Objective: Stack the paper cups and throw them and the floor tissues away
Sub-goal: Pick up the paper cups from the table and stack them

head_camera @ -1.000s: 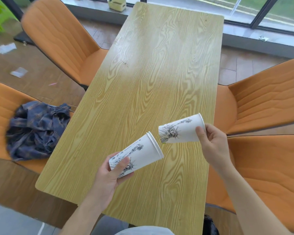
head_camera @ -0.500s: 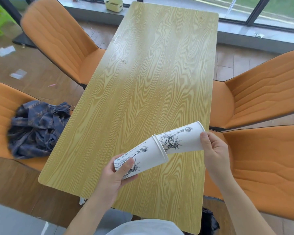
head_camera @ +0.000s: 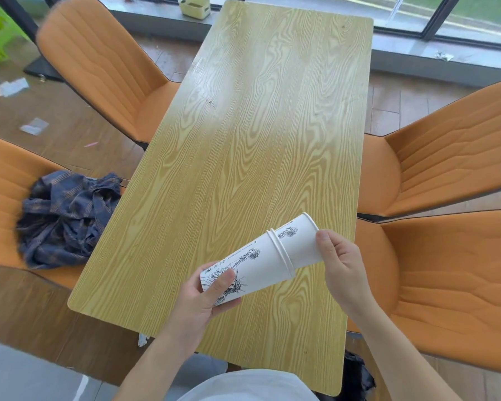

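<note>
Two white paper cups with black line drawings are held tilted above the near end of the wooden table [head_camera: 261, 125]. My left hand [head_camera: 200, 305] grips the base of the outer cup [head_camera: 252, 270]. My right hand [head_camera: 339, 264] holds the rim end of the inner cup [head_camera: 298, 241], which sits about halfway inside the outer one. White tissues lie on the floor at the far left: one tissue [head_camera: 12, 86] near a chair base, another tissue [head_camera: 34, 127] closer in. A small white scrap [head_camera: 142, 340] shows under the table's near edge.
Orange chairs stand on both sides of the table; the near left chair [head_camera: 0, 180] carries a crumpled dark blue plaid cloth [head_camera: 64, 215]. A pale green box [head_camera: 194, 5] sits on the window ledge. More paper litter [head_camera: 443, 56] lies on the ledge at right.
The two cups were apart a second ago. My right hand has pushed its cup into the mouth of the left hand's cup, and it now sits deeper than half a second ago.
</note>
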